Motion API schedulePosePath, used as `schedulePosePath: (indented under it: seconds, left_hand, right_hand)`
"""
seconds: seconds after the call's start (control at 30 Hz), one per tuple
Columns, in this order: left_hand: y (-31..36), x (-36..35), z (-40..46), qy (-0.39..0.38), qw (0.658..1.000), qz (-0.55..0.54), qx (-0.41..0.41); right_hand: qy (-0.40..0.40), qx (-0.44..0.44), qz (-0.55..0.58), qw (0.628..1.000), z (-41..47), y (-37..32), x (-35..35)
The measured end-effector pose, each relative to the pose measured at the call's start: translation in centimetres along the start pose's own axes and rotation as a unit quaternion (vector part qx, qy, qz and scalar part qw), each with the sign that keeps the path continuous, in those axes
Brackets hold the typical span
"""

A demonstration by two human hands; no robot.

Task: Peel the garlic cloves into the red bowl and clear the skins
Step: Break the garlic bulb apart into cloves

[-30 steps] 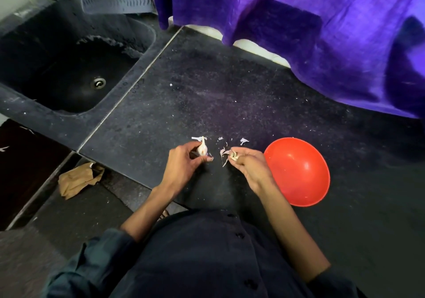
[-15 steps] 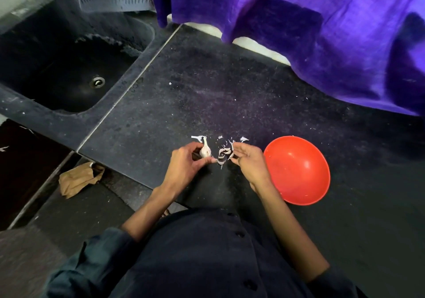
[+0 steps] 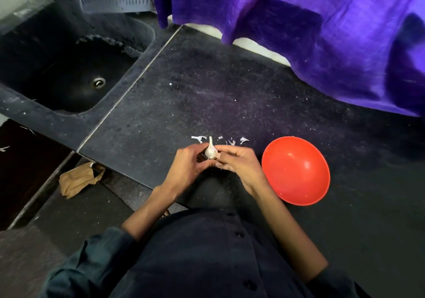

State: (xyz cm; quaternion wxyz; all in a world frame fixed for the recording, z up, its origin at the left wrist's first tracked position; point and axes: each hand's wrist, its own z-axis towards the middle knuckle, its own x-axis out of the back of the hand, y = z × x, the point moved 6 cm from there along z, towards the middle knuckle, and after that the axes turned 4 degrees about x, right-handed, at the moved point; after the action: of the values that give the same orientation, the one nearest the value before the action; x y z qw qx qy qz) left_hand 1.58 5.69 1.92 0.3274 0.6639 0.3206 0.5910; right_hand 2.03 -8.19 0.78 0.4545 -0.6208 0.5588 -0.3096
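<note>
Your right hand point(image 3: 239, 166) has come back from the skin scraps point(image 3: 232, 141) and closed in against your left hand point(image 3: 187, 167), so both now pinch the garlic bulb point(image 3: 211, 151) between their fingertips, its stem pointing away from you. It hangs just above the counter point(image 3: 184, 104), left of the red bowl point(image 3: 296, 170) (which looks empty, though glare makes that uncertain). Pull too hard and a freed clove could skitter off the near edge.
</note>
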Motion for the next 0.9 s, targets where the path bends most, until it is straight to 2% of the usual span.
schedulePosePath:
  seconds: [0.27,0.5,0.73,0.9]
  left_hand:
    - [0.4,0.4,-0.3,0.010,1.000,0.010,-0.024]
    - [0.5,0.2,-0.3,0.037,0.999,0.018,-0.018]
    - [-0.2,0.1,-0.3,0.048,0.998,-0.035,-0.001]
    - [0.1,0.1,-0.5,0.061,0.997,-0.036,-0.015]
  right_hand:
    - [0.018,-0.007,0.017,1.000,0.0,0.2,0.3]
    - [0.069,0.028,-0.036,0.997,0.3,0.2,-0.3]
    - [0.055,0.001,0.035,0.998,0.3,1.1,0.2]
    - [0.087,0.012,0.061,0.994,0.5,0.6,0.0]
